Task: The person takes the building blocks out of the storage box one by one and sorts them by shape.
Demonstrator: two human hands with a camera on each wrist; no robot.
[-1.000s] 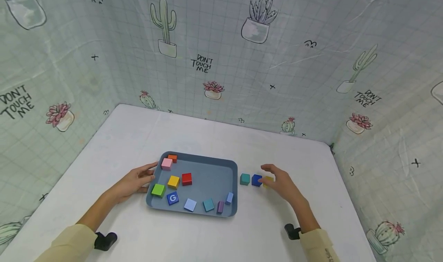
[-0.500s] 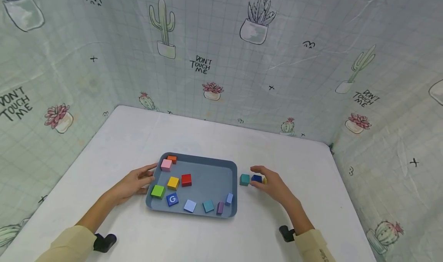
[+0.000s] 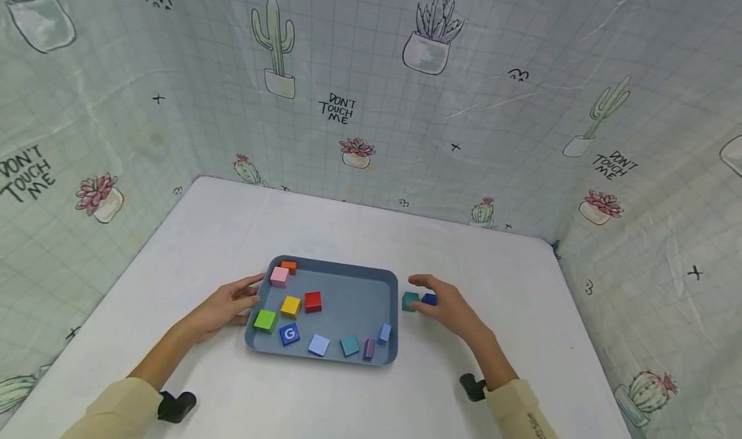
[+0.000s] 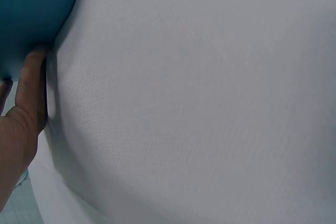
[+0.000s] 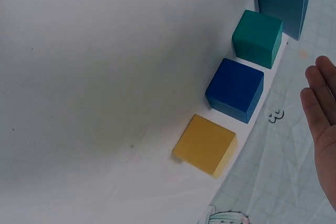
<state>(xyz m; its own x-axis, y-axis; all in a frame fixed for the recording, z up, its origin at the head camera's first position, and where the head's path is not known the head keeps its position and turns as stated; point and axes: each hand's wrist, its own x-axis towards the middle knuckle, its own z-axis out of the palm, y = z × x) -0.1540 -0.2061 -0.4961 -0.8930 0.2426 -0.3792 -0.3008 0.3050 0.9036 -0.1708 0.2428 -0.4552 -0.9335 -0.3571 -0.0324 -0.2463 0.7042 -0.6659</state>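
A blue-grey tray [image 3: 348, 284] lies on the white table, several coloured blocks in it. My left hand [image 3: 226, 305] touches the tray's left rim; in the left wrist view an extended finger [image 4: 31, 85] meets the tray's side [image 4: 37, 11]. To the right of the tray stand a teal cube [image 3: 408, 301], a blue cube [image 3: 429, 298] and a yellow cube [image 5: 205, 142], which my hand hides in the head view. My right hand [image 3: 452, 306] hovers by the teal and blue cubes, thumb and index finger apart, nothing held. Its fingers look straight in the right wrist view.
Inside the tray are a green block [image 3: 265, 320], a red block [image 3: 313, 301], a pink block [image 3: 279, 276], a blue block marked G [image 3: 289, 333] and others along the front. A patterned cloth [image 3: 371, 104] walls the table's back and sides.
My right hand has moved left, from over the yellow and blue cubes to beside the teal one, covering the yellow cube. The left hand and the tray stay where they were.
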